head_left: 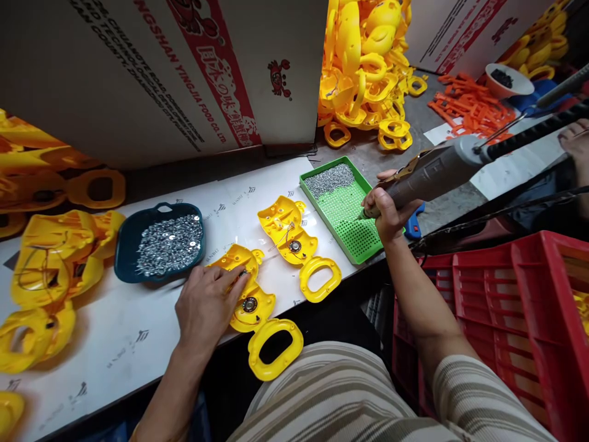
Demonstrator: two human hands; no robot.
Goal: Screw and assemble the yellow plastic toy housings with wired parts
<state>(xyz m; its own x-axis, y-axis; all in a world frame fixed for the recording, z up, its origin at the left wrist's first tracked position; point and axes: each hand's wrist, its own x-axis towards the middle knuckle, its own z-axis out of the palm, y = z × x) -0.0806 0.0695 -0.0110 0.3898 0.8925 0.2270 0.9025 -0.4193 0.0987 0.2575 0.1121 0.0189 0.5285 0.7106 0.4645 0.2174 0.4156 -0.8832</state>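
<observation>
My right hand is wrapped round a grey electric screwdriver, its tip pointing down over the dimpled part of a green screw tray. Small screws are heaped at the tray's far end. With its fingertips, my left hand presses on a yellow plastic toy shell that has a round speaker and a handle ring; whether a small part is under the fingers is hidden. Between my hands lies a second yellow shell, with wires and a speaker inside.
A dark teal basin of shiny metal pieces stands left, beside stacked yellow shells. Cartons and a yellow pile are behind. Orange parts lie at back right, near another person's hand. A red crate is at right.
</observation>
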